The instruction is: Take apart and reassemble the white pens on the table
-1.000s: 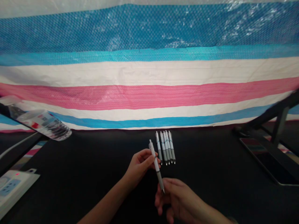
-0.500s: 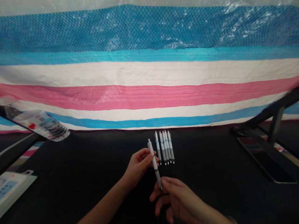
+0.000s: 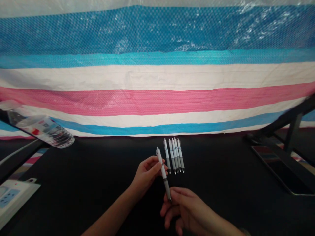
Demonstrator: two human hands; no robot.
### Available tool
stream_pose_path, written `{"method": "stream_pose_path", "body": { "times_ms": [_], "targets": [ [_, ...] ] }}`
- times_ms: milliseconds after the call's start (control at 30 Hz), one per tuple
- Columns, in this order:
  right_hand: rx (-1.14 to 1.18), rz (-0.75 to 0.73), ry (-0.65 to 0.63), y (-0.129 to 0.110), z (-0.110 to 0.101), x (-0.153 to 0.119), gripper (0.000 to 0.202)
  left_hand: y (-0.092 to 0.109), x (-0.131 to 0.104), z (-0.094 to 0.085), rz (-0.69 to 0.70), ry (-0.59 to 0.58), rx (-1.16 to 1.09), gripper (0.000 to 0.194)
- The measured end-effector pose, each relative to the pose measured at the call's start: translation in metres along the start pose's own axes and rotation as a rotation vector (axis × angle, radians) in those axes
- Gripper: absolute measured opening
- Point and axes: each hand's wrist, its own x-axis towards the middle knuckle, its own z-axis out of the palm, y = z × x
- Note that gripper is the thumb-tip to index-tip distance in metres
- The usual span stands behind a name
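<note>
A white pen with a grey grip (image 3: 161, 165) is held up at a slant, its clicker end away from me and its tip toward me. My left hand (image 3: 147, 173) grips its white barrel between thumb and fingers. At the grey tip end, my right hand (image 3: 183, 205) has thumb and index finger pinched on the pen, while its other fingers are loosely curled below. Just beyond my left hand, several similar white and grey pens (image 3: 175, 157) lie side by side on the black table (image 3: 211, 173), the leftmost slightly apart from the others.
A clear plastic bottle (image 3: 46, 129) leans at the left, near a white power strip (image 3: 14, 198). On the right lie a dark phone (image 3: 280, 170) and a black stand (image 3: 290, 127). A striped plastic sheet (image 3: 157, 101) hangs behind the table.
Both hands hold the pen almost as before. My right hand's lower fingers have shifted slightly. The whole view has moved a little.
</note>
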Motion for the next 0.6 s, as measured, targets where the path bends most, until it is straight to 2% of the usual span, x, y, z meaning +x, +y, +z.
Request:
{"method": "stream_pose_path", "body": {
  "times_ms": [233,367,600],
  "targets": [
    [-0.013,0.051,-0.01,0.001,-0.0014,0.0017,0.05,-0.0011,0.0,-0.0012,0.003,0.002,-0.008,0.031],
    [-0.087,0.055,0.001,0.0019,-0.0004,0.0026,0.047,-0.0024,-0.0002,-0.0015,0.002,-0.01,0.0,0.03],
    [-0.186,0.093,0.007,0.0044,0.0012,0.0005,0.051,0.0018,0.0036,-0.0039,0.024,0.082,-0.192,0.031]
  ]
}}
